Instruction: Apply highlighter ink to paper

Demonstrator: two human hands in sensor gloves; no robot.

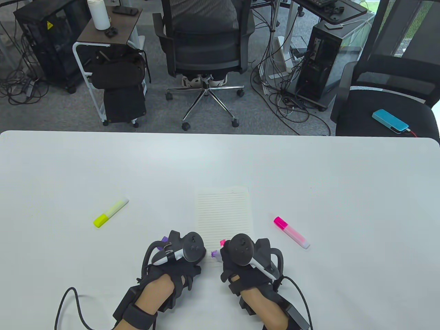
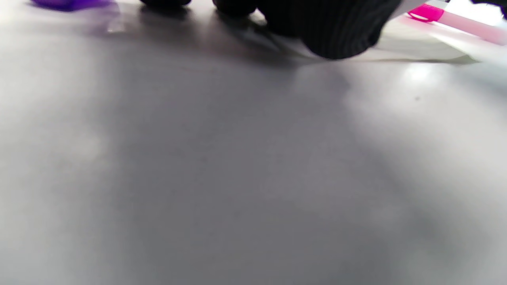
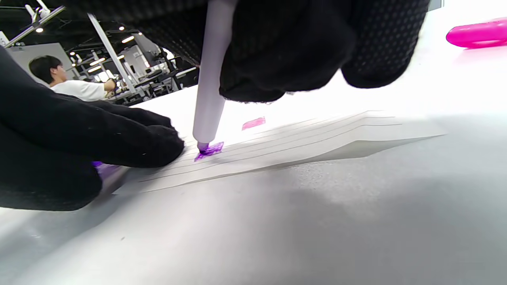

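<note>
— What carries the items?
— A white table (image 1: 343, 178).
— What lies directly on it?
— A lined paper sheet (image 1: 222, 213) near the front edge; a yellow highlighter (image 1: 110, 212) to its left; a pink highlighter (image 1: 291, 232) to its right.

Black knit gloves on left hand (image 1: 172, 271) and right hand (image 1: 245, 271). Black-and-white trackers (image 1: 190, 249) strapped on the backs. Black boxes banded to both wrists, black cables (image 1: 68, 302) looping away.
</note>
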